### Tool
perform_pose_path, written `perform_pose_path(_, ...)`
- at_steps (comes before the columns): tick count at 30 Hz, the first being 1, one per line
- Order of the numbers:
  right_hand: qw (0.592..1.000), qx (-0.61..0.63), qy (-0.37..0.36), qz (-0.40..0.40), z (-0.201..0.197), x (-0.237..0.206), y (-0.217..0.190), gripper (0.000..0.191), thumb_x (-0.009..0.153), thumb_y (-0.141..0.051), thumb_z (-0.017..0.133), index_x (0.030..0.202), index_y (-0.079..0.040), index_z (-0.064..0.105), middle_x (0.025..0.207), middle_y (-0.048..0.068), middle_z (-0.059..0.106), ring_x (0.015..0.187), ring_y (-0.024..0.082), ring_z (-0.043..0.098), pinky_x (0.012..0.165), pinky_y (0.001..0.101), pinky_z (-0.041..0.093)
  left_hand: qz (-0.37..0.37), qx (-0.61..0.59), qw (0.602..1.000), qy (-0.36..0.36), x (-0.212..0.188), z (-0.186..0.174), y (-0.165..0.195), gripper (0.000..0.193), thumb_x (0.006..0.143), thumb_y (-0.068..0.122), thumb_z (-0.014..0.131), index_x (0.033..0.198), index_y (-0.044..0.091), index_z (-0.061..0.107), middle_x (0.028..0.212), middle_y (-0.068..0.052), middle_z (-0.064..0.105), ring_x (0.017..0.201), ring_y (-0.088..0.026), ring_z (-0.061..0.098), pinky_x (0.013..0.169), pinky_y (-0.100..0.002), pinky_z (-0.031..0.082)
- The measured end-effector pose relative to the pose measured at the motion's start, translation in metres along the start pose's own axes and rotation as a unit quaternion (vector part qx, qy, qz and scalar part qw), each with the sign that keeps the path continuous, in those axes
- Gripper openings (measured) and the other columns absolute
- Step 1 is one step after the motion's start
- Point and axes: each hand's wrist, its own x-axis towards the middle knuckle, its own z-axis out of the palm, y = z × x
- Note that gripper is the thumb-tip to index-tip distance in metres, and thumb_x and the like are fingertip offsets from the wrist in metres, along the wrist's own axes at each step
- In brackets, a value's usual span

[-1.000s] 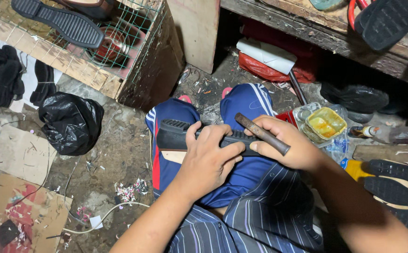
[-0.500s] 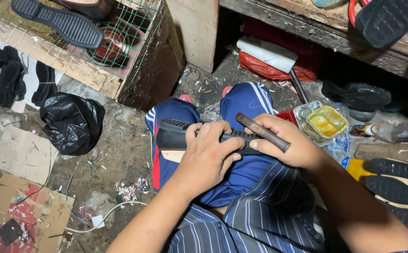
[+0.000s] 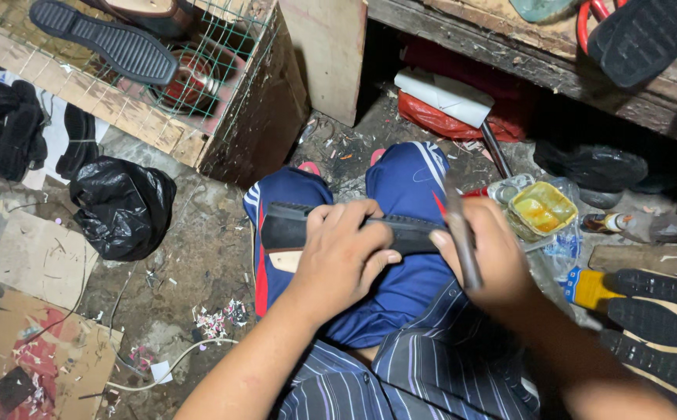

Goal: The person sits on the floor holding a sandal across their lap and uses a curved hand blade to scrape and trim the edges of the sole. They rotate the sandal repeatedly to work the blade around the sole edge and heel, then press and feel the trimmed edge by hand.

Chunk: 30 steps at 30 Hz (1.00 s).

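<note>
Left hand: my left hand (image 3: 348,250) is clamped over the black shoe sole (image 3: 292,227), fingers curled across its top and pressing it down on my lap.
Right hand: my right hand (image 3: 488,250) is closed around a thin dark tool (image 3: 460,233) that stands nearly upright out of my grip, and it touches the right end of the sole.
Sole: it lies crosswise over my blue-trousered thighs (image 3: 408,183), its ribbed left end sticking out past my left hand; the stretch between my two hands shows as a dark strip.
Hands to each other: close together but not touching, one at each end of the sole's right half.
Right of me: a small yellow tub (image 3: 542,210) sits just beyond my right hand, with more black soles (image 3: 657,311) near the right edge.
Left of me: a black plastic bag (image 3: 123,206) lies on the dirty floor, well apart from the sole.
Far left: a wire-fronted wooden crate (image 3: 136,117) holds another sole.
</note>
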Motion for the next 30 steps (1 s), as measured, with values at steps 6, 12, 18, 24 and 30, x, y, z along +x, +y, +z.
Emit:
perform_pose_path(6, 0.938, -0.168, -0.217, 0.21, -0.017, -0.045, -0.017, 0.042, 0.072, -0.03, 0.081, 0.103, -0.008, 0.063, 0.103, 0.015, 0.063, 0.095, 0.038, 0.065, 0.079, 0.0461, 0.053, 0.013, 0.058, 0.998, 0.001, 0.002, -0.01, -0.017, 0.072, 0.069, 0.05, 0.083, 0.117, 0.001, 0.063, 0.115, -0.013, 0.064, 0.111, -0.033, 0.06, 0.093, -0.046, 0.043)
perform_pose_path(12, 0.914, -0.16, -0.277, 0.249, -0.011, -0.045, -0.036, 0.036, 0.081, -0.043, 0.08, 0.101, -0.016, 0.069, 0.105, 0.007, 0.066, 0.091, 0.032, 0.069, 0.079, 0.0454, 0.054, -0.034, 0.1, 0.993, 0.056, -0.001, 0.004, -0.011, 0.073, 0.067, 0.049, 0.085, 0.119, 0.001, 0.065, 0.114, -0.013, 0.066, 0.104, -0.032, 0.061, 0.086, -0.044, 0.043)
perform_pose_path(18, 0.993, -0.059, -0.04, -0.091, -0.012, -0.003, -0.046, 0.02, 0.088, -0.018, 0.07, 0.103, -0.006, 0.066, 0.099, 0.011, 0.067, 0.09, 0.03, 0.068, 0.081, 0.0381, 0.055, -0.048, 0.121, 0.989, 0.064, -0.003, 0.011, -0.004, 0.077, 0.065, 0.047, 0.087, 0.121, -0.001, 0.064, 0.116, -0.013, 0.066, 0.103, -0.032, 0.061, 0.084, -0.044, 0.042)
perform_pose_path(24, 0.999, 0.03, -0.036, -0.004, 0.012, 0.03, -0.037, 0.03, 0.078, -0.014, 0.078, 0.105, -0.003, 0.069, 0.108, 0.012, 0.065, 0.063, 0.018, 0.057, 0.06, 0.0272, 0.05, -0.052, 0.134, 0.987, 0.071, -0.007, 0.013, -0.001, 0.076, 0.065, 0.046, 0.086, 0.121, -0.001, 0.064, 0.119, -0.014, 0.066, 0.104, -0.031, 0.061, 0.085, -0.044, 0.042)
perform_pose_path(30, 0.996, -0.025, -0.081, 0.004, 0.014, 0.035, -0.034, 0.028, 0.077, -0.011, 0.076, 0.103, -0.003, 0.067, 0.108, 0.008, 0.069, 0.066, 0.016, 0.062, 0.064, 0.0286, 0.052, -0.049, 0.143, 0.986, 0.076, -0.009, 0.013, -0.001, 0.075, 0.069, 0.044, 0.085, 0.123, -0.002, 0.063, 0.12, -0.014, 0.066, 0.106, -0.031, 0.061, 0.088, -0.044, 0.043)
